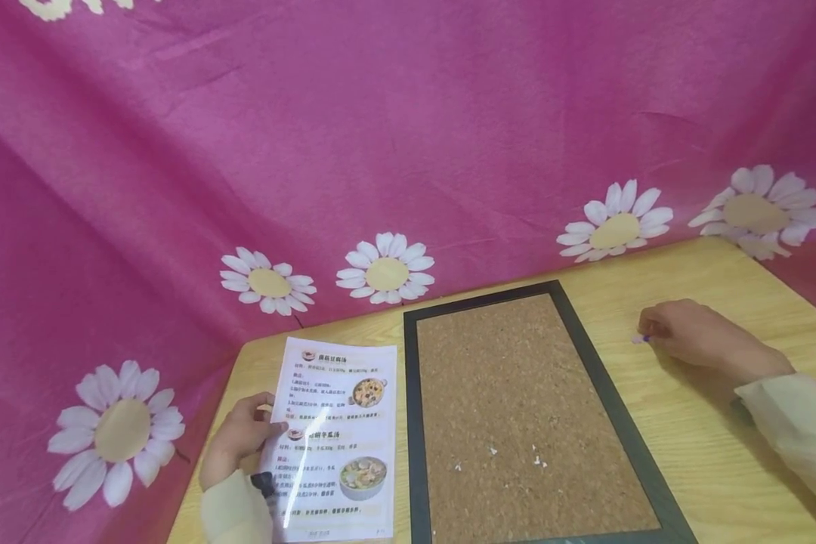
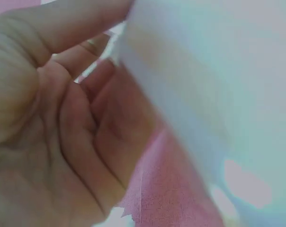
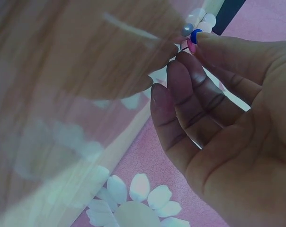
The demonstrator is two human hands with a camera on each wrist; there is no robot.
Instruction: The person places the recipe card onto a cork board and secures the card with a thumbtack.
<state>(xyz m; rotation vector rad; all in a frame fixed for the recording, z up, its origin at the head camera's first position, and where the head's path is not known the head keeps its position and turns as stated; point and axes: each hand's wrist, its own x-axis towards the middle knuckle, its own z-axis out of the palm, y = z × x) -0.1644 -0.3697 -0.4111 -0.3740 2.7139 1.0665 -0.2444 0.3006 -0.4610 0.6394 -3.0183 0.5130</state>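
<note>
A printed recipe sheet (image 1: 333, 468) with food pictures and a glossy surface stands out at the lower left in the head view. My left hand (image 1: 241, 434) pinches its left edge between thumb and fingers; in the left wrist view the sheet (image 2: 214, 94) slants beside the left hand (image 2: 53, 118). Over at the right, my right hand (image 1: 700, 340) is low over the table, its thumb and fingertips at small push pins. In the right wrist view the right hand's (image 3: 237, 113) thumb tip is against a blue pin (image 3: 196, 36), with pink, grey and white ones close by.
A cork board (image 1: 503, 393) in a black frame lies between the hands, with several small white pieces (image 1: 537, 458) on its lower part. Behind the wooden table (image 1: 612, 302) hangs a pink cloth (image 1: 408, 151) with white daisies.
</note>
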